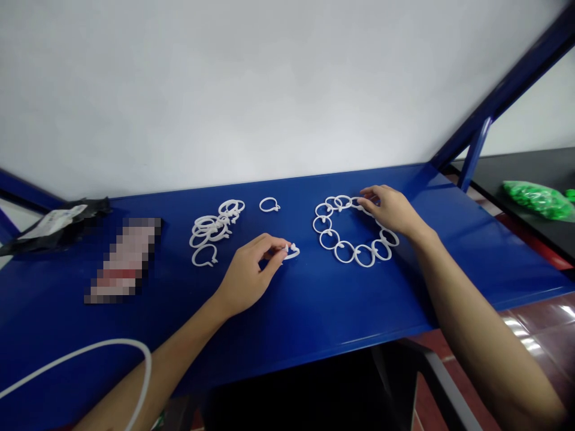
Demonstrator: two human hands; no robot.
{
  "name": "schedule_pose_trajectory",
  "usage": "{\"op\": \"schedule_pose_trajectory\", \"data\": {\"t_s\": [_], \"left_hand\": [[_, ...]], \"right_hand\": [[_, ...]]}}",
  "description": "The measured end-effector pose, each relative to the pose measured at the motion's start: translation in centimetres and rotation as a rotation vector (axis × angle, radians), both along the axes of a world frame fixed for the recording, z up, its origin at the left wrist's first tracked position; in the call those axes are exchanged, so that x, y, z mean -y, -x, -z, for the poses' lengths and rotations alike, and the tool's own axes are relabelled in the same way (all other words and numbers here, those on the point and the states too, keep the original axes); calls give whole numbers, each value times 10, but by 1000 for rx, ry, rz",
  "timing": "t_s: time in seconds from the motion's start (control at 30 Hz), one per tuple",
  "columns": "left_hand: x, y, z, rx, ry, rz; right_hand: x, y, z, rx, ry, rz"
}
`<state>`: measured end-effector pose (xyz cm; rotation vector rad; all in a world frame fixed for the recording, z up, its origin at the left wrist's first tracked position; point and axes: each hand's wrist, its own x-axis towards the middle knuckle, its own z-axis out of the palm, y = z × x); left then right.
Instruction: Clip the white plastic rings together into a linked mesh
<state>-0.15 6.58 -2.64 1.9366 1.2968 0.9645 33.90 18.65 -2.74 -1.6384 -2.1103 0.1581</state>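
My left hand [251, 269] is closed in a pinch on a white plastic ring [294, 254] with small knobbed ends, seen edge-on just above the blue tabletop. To its right, several white rings linked in a chain [344, 252] lie in a rough circle. My right hand [387, 206] is at the far right side of this circle, thumb and fingers curled around a ring of the chain [356, 202] and covering part of it. Loose white rings [208, 230] with knobbed clasps lie in a cluster left of my left hand. One single ring [269, 205] lies apart behind it.
On the left of the blue table [287, 323] are a pixelated flat item [128, 257] and a black plastic package [58, 224]. A white cable [90, 347] arcs over the front left. A bag of green pieces [536, 200] sits on a dark surface at right, beyond a blue frame post [477, 149].
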Motion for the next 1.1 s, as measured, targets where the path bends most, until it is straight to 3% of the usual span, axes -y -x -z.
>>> {"op": "schedule_pose_trajectory", "data": {"t_s": [0.43, 0.57, 0.63, 0.7, 0.77, 0.83, 0.93, 1.1], "left_hand": [[0, -1, -1, -23, -6, 2], [0, -1, -1, -25, -10, 2], [1, -2, -2, 3, 5, 8], [2, -3, -3, 73, 25, 15], [3, -4, -5, 179, 49, 29], [5, -4, -7, 269, 66, 46], [8, -4, -11, 308, 75, 64], [10, -7, -11, 270, 62, 56]], "right_hand": [[4, 3, -5, 5, -71, 87], [15, 16, -14, -28, -245, 84], [32, 36, -21, -102, -358, 10], [57, 64, -25, -201, -414, -158], [84, 94, -26, -222, -371, -369], [105, 117, -22, -223, -303, -485], [119, 133, -13, -254, -225, -539], [118, 130, -8, -435, -170, -480]]}}
